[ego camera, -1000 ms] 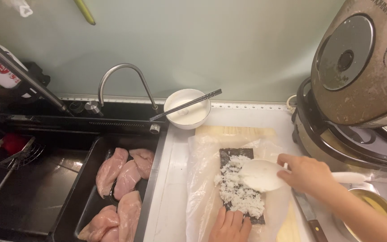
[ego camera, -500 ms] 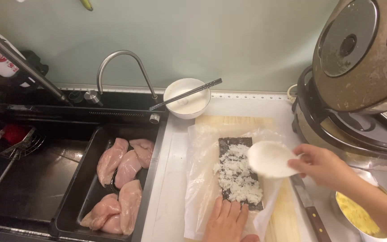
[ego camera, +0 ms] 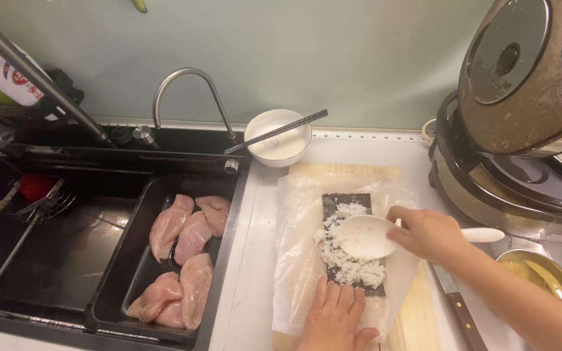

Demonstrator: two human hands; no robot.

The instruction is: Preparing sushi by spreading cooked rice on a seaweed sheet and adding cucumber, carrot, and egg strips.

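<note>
The right hand (ego camera: pixel 427 234) has its grip clamped on a white rice paddle (ego camera: pixel 365 236), which hides part of the rice (ego camera: pixel 349 263) on the seaweed sheet (ego camera: pixel 346 203). The left hand (ego camera: pixel 334 318), flat with fingers together, covers the sheet's near edge and is cut off by the frame.

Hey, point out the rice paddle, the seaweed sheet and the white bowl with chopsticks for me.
rice paddle (ego camera: pixel 363 236), head view, on its white scoop.
seaweed sheet (ego camera: pixel 339 202), head view, bare dark top edge.
white bowl (ego camera: pixel 287 146), head view, inside near rim.
</note>
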